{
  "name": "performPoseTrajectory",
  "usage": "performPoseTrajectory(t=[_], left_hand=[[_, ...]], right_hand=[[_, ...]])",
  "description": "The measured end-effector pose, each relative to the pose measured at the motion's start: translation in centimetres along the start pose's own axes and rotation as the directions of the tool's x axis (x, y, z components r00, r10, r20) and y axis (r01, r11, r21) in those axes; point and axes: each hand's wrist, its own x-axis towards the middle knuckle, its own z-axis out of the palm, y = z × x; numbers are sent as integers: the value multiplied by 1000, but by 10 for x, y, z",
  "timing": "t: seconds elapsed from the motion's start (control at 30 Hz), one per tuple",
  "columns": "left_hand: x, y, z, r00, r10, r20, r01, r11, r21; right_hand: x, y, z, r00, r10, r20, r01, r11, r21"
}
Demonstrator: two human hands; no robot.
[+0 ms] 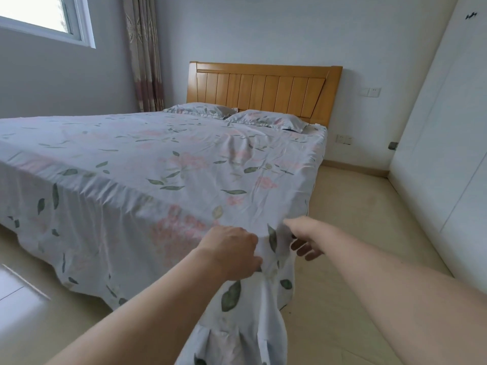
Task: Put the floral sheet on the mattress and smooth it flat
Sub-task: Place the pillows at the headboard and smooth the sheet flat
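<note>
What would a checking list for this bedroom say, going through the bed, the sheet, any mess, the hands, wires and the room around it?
Surface: the mattress is covered, only its right side edge shows.
Job's things: the floral sheet lies spread over the bed, wrinkled toward the right side; its near corner hangs loose off the bed.
Clutter: two floral pillows at the wooden headboard; nothing else seen.
Hands: the left hand grips the sheet at the near corner; the right hand is at the corner's other side, fingertips partly hidden, grip unclear.
Cables: nothing seen; wall sockets beside the bed.
Surroundings: window, curtain, white wardrobe, pale tiled floor.
</note>
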Motion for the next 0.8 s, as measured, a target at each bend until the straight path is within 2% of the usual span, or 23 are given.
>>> performPoseTrajectory(t=[0.07, 0.17, 0.23, 0.37, 0.57, 0.7, 0.8], left_hand=[[12, 10, 6, 998, -56, 15, 55, 998, 29], [22, 22, 14, 995, -103, 10, 104, 995, -11], [29, 27, 11, 996, -70, 55, 72, 996, -49], [35, 20, -1, 985, 17, 171, -2, 996, -89], [39, 14, -22, 987, 22, 160, -8, 996, -91], [30, 25, -3, 963, -15, 271, 33, 998, -61], [30, 23, -9, 965, -35, 261, 56, 996, -74]], right_hand=[[22, 3, 6, 998, 21, 51, -25, 997, 79], [44, 8, 17, 1000, -13, -4, 13, 997, 70], [49, 11, 15, 999, -34, -34, 36, 996, 83], [39, 12, -5, 999, -41, 12, 39, 989, 143], [19, 7, -33, 996, -74, 50, 59, 966, 252], [13, 22, -5, 994, -2, 113, -23, 977, 212], [9, 20, -6, 996, -8, 91, -8, 984, 176]])
